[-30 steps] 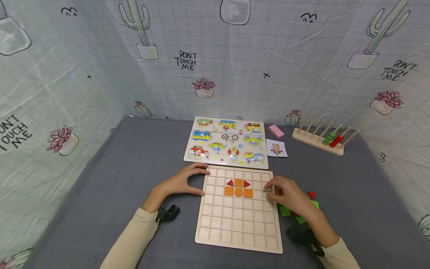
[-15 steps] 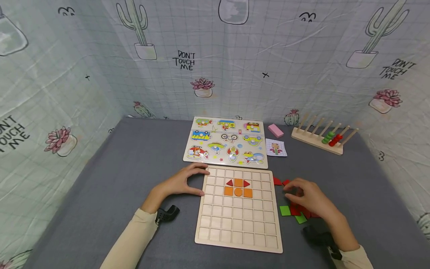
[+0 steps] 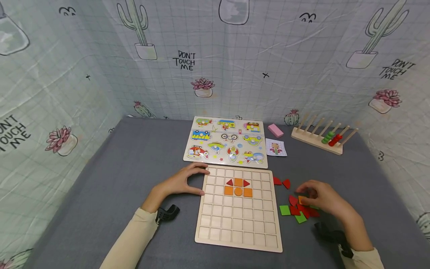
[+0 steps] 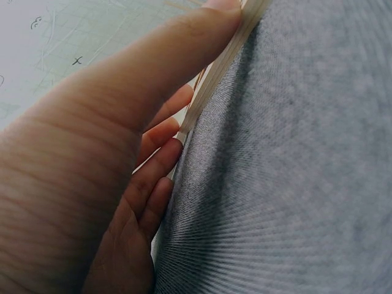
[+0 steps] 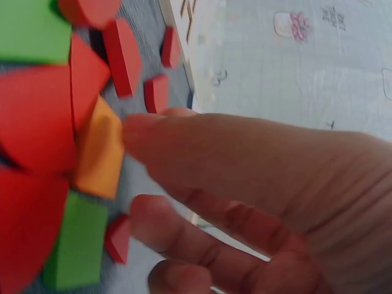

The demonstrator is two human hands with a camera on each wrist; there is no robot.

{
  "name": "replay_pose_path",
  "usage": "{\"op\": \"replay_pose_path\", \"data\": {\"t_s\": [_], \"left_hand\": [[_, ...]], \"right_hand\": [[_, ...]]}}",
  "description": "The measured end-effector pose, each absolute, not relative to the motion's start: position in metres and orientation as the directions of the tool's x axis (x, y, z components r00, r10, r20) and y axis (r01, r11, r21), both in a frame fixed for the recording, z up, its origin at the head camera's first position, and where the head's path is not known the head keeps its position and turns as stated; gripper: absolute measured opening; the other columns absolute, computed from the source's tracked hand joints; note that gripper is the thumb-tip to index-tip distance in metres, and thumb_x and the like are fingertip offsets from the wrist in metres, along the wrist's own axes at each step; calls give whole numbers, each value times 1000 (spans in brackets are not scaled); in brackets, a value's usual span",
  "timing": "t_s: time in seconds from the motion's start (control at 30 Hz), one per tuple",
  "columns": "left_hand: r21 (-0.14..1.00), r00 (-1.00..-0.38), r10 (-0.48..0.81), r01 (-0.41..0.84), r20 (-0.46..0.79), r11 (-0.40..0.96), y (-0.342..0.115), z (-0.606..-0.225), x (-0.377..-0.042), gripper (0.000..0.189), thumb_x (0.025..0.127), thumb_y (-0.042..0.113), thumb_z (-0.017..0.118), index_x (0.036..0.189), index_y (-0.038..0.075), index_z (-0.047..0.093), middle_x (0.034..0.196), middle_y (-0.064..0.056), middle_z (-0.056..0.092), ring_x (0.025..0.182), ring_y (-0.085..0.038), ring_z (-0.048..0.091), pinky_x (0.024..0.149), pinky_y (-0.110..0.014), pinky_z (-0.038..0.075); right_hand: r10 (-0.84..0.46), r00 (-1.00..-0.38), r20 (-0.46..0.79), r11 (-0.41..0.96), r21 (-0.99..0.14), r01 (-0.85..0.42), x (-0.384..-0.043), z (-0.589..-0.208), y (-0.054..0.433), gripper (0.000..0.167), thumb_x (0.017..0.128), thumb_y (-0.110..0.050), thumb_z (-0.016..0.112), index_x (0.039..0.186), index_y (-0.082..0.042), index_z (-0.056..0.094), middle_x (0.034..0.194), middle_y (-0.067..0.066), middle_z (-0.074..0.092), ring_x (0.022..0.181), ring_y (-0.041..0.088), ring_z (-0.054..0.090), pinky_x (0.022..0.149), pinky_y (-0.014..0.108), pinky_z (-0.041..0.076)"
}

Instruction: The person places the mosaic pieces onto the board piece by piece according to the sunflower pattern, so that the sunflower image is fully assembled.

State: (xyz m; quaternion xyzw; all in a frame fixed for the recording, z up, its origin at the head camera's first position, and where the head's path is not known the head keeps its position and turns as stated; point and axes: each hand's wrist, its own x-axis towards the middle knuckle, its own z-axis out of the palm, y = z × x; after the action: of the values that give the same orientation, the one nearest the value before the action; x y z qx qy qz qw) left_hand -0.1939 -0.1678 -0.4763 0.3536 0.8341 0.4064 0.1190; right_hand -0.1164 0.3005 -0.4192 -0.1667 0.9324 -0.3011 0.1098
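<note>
A square wooden grid board (image 3: 231,224) lies on the grey cloth. Near its top sit orange tiles, among them an orange circle (image 3: 238,191), with red triangles (image 3: 230,182) at the sides. My left hand (image 3: 181,181) rests at the board's left edge, thumb and fingers spread against the rim, also seen in the left wrist view. To the right, my right hand (image 3: 320,196) reaches over a loose heap of red and green pieces. Its thumb tip is right at an orange tile (image 5: 101,153) in the right wrist view; thumb and forefinger stand apart in the head view.
Behind the board lies a vehicle peg puzzle (image 3: 221,158). Beside it are a pattern card (image 3: 276,148) and a pink block (image 3: 276,130). A wooden peg rack (image 3: 309,139) with green and red beads stands back right. Green squares (image 3: 284,210) lie right of the board.
My right hand has moved right, from the board's right edge to the heap, uncovering red and green pieces and an orange tile. The left hand has stayed at the board's edge.
</note>
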Motion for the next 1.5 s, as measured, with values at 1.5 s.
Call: {"op": "replay_pose_path", "data": {"t_s": [1.5], "left_hand": [[764, -719, 688, 496, 96, 413, -167, -475, -194, 63, 76, 30, 85, 132, 15, 60, 148, -6, 41, 138, -28, 36, 111, -52, 29]], "right_hand": [[-384, -922, -45, 766, -573, -291, -115, -417, 290, 29, 79, -4, 77, 106, 1, 68, 101, 13, 66, 61, 2, 45, 54, 25, 44]]}}
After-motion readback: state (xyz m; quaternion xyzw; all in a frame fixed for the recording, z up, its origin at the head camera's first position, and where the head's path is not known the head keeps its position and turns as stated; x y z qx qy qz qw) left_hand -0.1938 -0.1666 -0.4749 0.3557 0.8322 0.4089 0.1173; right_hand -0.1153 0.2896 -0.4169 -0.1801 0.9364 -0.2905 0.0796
